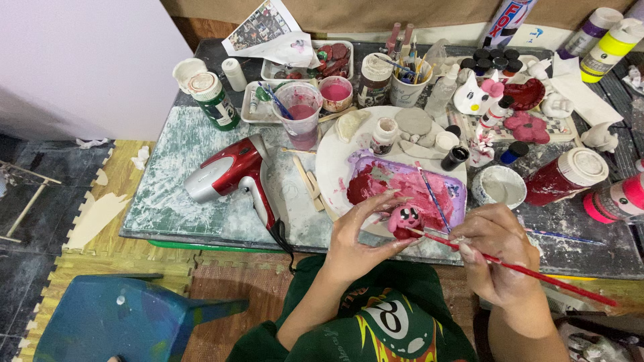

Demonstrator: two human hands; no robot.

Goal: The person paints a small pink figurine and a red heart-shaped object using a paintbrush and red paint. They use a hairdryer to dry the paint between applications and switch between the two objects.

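Observation:
My left hand (362,236) pinches a small pink clay figure (404,219) with dark eyes, holding it over the near edge of the white round plate (333,161). In my right hand (494,253) is a thin red paintbrush (537,273), gripped like a pen. Its tip touches the figure's right side. Behind the figure lies a purple palette (451,200) smeared with pink and red paint, with a second brush (429,191) resting across it.
A red hair dryer (231,171) lies left of the plate, its cord running off the table's front. A cup of pink water (300,114), paint bottles (561,176), jars, clay pieces and a cup of brushes (408,84) crowd the back and right. A blue stool (121,315) stands lower left.

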